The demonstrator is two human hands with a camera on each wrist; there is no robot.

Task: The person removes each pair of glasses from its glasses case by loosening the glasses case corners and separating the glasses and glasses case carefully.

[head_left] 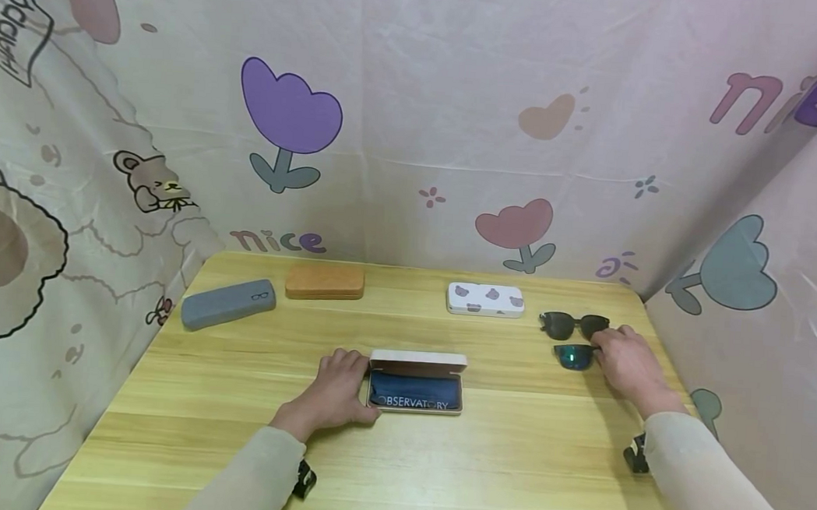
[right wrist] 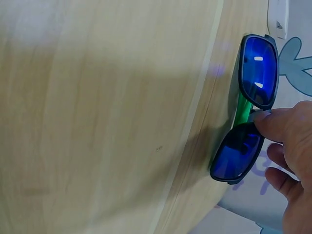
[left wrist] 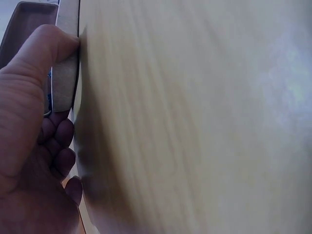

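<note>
In the head view, the right hand (head_left: 628, 365) pinches the mirrored sunglasses (head_left: 575, 357) by the bridge, at its nine o'clock; the left hand (head_left: 333, 388) grips the open case (head_left: 418, 369) at its three o'clock.

Plain pale sleeves, two bare hands and a small black device at each wrist.
The left sleeve (head_left: 247, 475) and right sleeve (head_left: 718, 477) are long, loose-fitting and a light cream-beige, the right one looking a touch paler and pinker; both are unpatterned, with simple cuffs ending at the wrist. Beyond them come the uncovered left hand (head_left: 333, 395) and right hand (head_left: 629, 366). Just by the left cuff sits a compact, blocky left wrist device (head_left: 305, 480), matched by the right wrist device (head_left: 637, 455), both black and angular, too small for any marking to be read.
</note>
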